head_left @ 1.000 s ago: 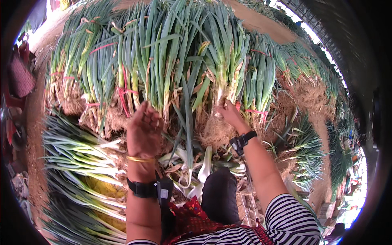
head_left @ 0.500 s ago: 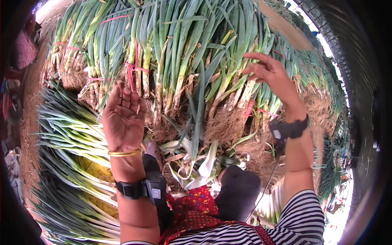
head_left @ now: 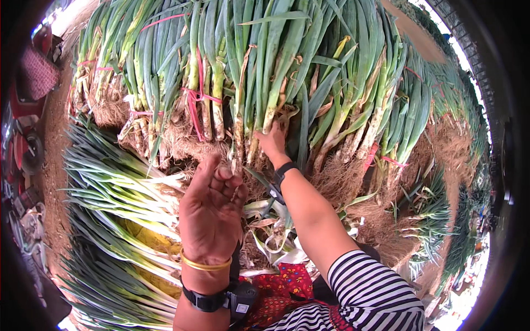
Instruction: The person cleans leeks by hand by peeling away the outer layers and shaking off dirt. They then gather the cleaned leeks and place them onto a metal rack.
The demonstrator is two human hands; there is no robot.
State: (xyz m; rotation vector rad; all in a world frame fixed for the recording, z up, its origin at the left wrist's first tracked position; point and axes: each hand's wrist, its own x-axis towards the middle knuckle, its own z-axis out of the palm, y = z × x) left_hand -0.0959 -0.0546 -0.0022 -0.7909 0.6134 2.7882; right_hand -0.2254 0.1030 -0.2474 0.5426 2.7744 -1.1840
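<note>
Tall green onions (head_left: 287, 49) with green leaves, pale stalks and brown roots stand in a row ahead of me. My right hand (head_left: 271, 142) reaches into the middle of the row, thumb and fingers closed about the lower part of a green onion stalk (head_left: 269, 117); some of its fingers are hidden. My left hand (head_left: 212, 212) is held palm up, closer to me, fingers loosely bent and apart with nothing in them. Just beyond its fingertips are roots and stalk ends. A pink tie (head_left: 193, 99) binds a bunch to the left of my right hand.
Cleaner green onions (head_left: 121, 193) lie in a pile at the left, over a yellow sheet (head_left: 146, 240). Trimmed leaves (head_left: 276, 243) litter the ground before my apron (head_left: 290, 284). More bunches (head_left: 450, 105) stand at the right. A red vehicle (head_left: 22, 143) is at the far left.
My right hand has come down and leftward from above the stalks to a stalk in the middle of the row. My left hand has shifted right and nearer. The view has turned slightly.
</note>
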